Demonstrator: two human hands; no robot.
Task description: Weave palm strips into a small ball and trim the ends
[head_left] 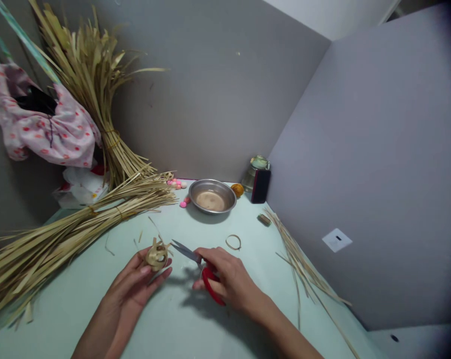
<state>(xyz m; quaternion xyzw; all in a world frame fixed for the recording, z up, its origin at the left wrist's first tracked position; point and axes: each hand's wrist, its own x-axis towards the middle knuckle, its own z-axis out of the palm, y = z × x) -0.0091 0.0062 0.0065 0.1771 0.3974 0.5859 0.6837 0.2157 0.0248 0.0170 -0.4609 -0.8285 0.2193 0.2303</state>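
Note:
My left hand (137, 284) pinches a small woven ball of dried leaf strips (157, 255) between thumb and fingers, just above the pale green table (173, 324). My right hand (228, 279) grips red-handled scissors (201, 269). Their blades are parted and point left toward the woven ball, with the tips a short way from it.
Bundles of dried palm strips (61, 234) lie at the left and lean on the wall. A steel bowl (212, 196), pink beads (177, 184), an orange ball (237, 189), a jar (257, 177), a small leaf ring (233, 242) and loose strips (300, 259) by the right wall surround the work spot.

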